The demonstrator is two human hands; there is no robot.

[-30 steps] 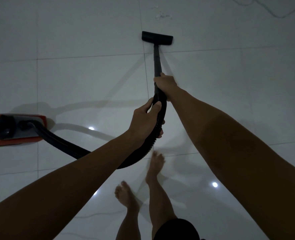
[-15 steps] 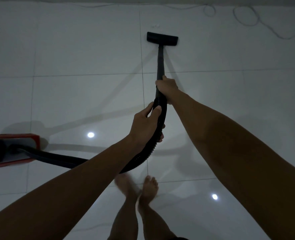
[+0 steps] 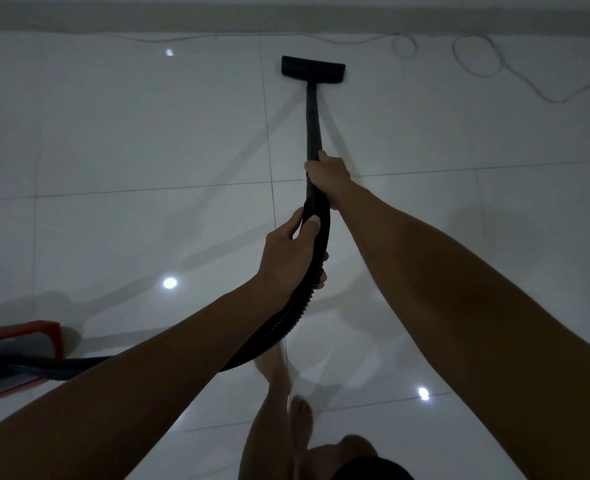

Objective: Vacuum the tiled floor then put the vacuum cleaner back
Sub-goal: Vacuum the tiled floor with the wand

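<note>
The right hand [image 3: 328, 174] grasps the wand [image 3: 312, 123] and the left hand [image 3: 291, 252] grasps the hose [image 3: 286, 317]; the nozzle [image 3: 313, 70] lies flat on the tiled floor [image 3: 113, 133]. Nearby the loose cable [image 3: 477, 64] could be sucked in, and the taut hose may tip the red vacuum body [image 3: 16, 337].

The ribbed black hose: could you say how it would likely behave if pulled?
The ribbed black hose is probably floppy: it sags in a curve below the left hand. Pulling would likely drag the red vacuum body, since the hose runs to it.
</note>
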